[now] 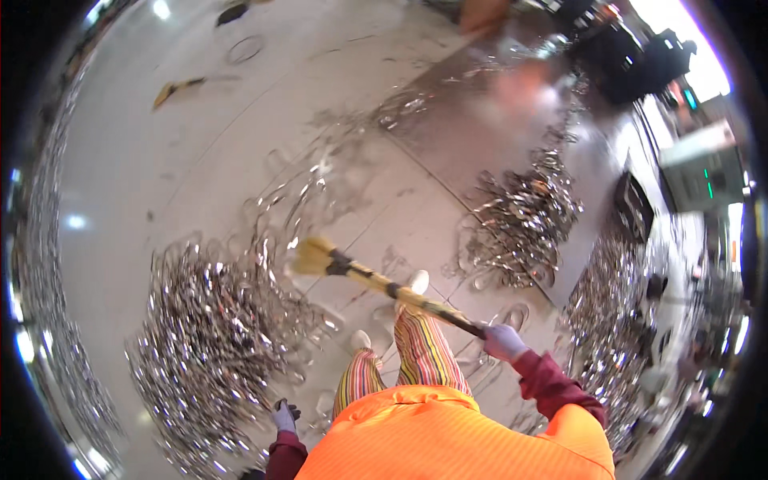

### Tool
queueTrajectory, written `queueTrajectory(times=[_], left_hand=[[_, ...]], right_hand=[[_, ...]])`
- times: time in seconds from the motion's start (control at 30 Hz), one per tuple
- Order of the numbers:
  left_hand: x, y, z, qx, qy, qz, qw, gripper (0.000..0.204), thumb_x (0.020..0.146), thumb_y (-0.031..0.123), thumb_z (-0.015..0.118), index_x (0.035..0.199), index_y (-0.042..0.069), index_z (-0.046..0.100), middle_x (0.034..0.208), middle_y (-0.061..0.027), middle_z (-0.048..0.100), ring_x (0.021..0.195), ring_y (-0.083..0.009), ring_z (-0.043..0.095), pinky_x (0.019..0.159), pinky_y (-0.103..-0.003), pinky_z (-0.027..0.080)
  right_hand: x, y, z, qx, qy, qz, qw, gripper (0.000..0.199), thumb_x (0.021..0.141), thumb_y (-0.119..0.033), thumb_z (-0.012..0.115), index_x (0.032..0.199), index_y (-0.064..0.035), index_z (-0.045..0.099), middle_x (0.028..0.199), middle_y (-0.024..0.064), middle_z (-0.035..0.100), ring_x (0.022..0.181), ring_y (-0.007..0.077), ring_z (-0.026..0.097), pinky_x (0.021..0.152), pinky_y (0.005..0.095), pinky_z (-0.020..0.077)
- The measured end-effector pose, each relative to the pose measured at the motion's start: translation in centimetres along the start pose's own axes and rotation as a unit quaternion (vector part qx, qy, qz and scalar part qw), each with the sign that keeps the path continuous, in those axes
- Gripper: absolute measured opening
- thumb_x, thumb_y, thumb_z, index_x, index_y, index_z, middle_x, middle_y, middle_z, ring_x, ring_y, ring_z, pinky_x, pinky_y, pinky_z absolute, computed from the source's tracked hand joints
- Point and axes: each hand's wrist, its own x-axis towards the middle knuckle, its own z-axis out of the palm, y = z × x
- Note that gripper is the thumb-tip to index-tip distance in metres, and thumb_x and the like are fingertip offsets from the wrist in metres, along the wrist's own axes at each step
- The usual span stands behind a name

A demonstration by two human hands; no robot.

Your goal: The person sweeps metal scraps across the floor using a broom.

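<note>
While an orange top (448, 440) fills the lower edge, the left hand (285, 416) hangs low beside a heap of shiny metal loops (212, 352); whether its grip is spread or pressed together, I cannot tell. The right hand (504, 342) has its grip wrapped around the dark end of a broom (372, 278), which slants up and leftward across striped trousers (424, 348), its yellow bristles near the heap's upper right side. Pale shoes (418, 281) show on either side of the handle. Farther out to the right, a smaller heap (528, 216) lies on the floor (192, 160), and past it sits a black crate (636, 208). Well beyond, at upper left, lies another yellow-ended tool (164, 94).
</note>
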Motion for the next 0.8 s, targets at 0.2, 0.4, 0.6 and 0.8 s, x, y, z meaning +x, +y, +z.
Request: queueTrajectory(times=[0.2,0.4,0.6,0.8], left_hand=[[-4.6,14.3,19.6,0.119,-0.15,0.079,0.978,0.015,0.076,0.016,0.039,0.082,0.005,0.047,0.058,-0.0078,0.051,0.038,-0.0162,0.049,0.032,-0.026,0.039],[-7.2,20.0,32.5,0.273,-0.309,0.17,0.895,0.016,0.077,0.02,0.043,0.087,0.009,0.048,0.061,-0.0089,0.051,0.043,-0.0181,0.051,0.036,-0.027,0.042],[-5.6,26.2,41.5,0.4,-0.353,0.144,0.833,0.016,0.078,0.018,0.039,0.077,0.004,0.047,0.058,-0.0094,0.051,0.039,-0.0171,0.048,0.035,-0.027,0.041],[-3.8,33.9,55.5,0.579,-0.397,0.339,0.627,0.02,0.075,0.021,0.044,0.082,0.003,0.051,0.062,-0.0087,0.053,0.046,-0.0176,0.051,0.042,-0.028,0.043]], right_hand=[[-7.3,7.7,1.6,0.629,0.017,0.302,0.716,0.022,0.069,-0.021,0.056,0.083,-0.0071,0.045,0.049,0.0017,0.046,0.037,0.0084,0.044,0.03,0.0204,0.031],[-6.4,10.2,0.1,0.864,0.04,0.195,0.462,0.02,0.073,-0.028,0.048,0.062,-0.0131,0.043,0.045,-0.0025,0.043,0.032,0.0043,0.034,0.032,0.0181,0.0248],[-10.6,9.4,2.8,0.898,0.107,0.268,0.332,0.014,0.074,-0.025,0.05,0.072,-0.0123,0.043,0.046,-0.0039,0.037,0.03,0.0042,0.029,0.03,0.0173,0.0206],[-16.9,3.3,5.0,0.886,0.071,0.338,0.31,0.024,0.067,-0.032,0.056,0.061,-0.0104,0.047,0.042,-0.0042,0.038,0.034,0.0032,0.031,0.032,0.0181,0.0201]])
